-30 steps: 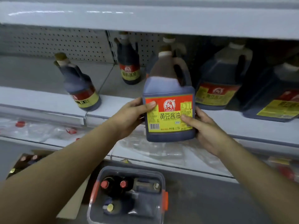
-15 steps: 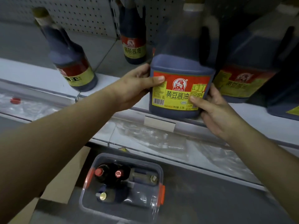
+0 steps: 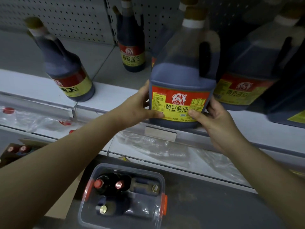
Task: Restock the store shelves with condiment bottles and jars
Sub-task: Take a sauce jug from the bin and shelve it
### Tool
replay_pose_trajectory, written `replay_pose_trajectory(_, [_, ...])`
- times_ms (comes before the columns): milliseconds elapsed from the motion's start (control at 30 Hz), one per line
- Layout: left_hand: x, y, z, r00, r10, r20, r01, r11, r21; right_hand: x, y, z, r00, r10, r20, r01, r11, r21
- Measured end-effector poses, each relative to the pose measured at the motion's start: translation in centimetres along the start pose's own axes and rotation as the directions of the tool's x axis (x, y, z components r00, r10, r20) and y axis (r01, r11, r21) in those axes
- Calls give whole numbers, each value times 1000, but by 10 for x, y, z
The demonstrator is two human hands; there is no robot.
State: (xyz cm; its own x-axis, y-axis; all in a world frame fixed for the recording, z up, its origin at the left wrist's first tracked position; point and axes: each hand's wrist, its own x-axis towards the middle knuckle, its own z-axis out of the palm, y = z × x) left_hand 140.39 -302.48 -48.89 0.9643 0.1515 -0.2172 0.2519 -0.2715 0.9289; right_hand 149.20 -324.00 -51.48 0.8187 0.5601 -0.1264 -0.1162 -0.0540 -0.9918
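Head view: soy sauce jug (image 3: 181, 76), red-and-yellow label facing out, stands upright at the front edge of the shelf (image 3: 105, 100). Left hand (image 3: 140, 109) grips its left side, thumb curled onto the label. Right hand (image 3: 216, 124) grips the lower right corner, thumb pressed on the label front. 2 hands, fingers clamped on the jug. Second jug (image 3: 247, 75) just beside it on the right. Slim bottle (image 3: 66, 70) near the left front edge, tall bottle (image 3: 132, 52) further back. Below, clear bin (image 3: 162, 182) holds capped bottles.
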Motion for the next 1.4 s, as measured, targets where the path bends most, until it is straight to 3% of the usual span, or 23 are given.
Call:
replay_pose_trajectory(300, [14,-13,-3,998,-16,-66,20,998,65,10,9,6,998,-59,-14,58,995,-83])
replay_pose_trajectory(500, [5,-20,19,949,-84,-303,101,994,41,6,8,7,998,-43,-53,35,988,-151])
replay_pose_trajectory(667, [10,-18,15,965,-70,-251,113,980,163,9,7,10,998,-40,-55,31,988,-149])
replay_pose_trajectory(900, [8,-21,22,957,-76,-281,138,968,208,8,3,12,999,10,-40,-17,983,-183])
replay_pose_trajectory(967, [-1,-19,28,930,-61,-362,145,967,210,1,1,19,989,47,-143,-73,980,-183])
replay_pose_trajectory(1033, [-24,-18,35,884,-69,-462,144,981,130,-15,-2,28,933,85,-350,-151,974,-166])
replay_pose_trajectory(1133, [-75,-23,40,840,-35,-542,70,997,44,-51,-2,37,866,20,-500,-91,989,-118])
replay_pose_trajectory(1267, [-136,-59,41,781,-169,-601,155,985,-76,-87,18,47,939,-58,-340,-1,985,-172])
replay_pose_trajectory(1400, [-177,-108,42,758,-307,-575,313,945,-91,-115,48,66,991,131,-31,-135,972,-190])
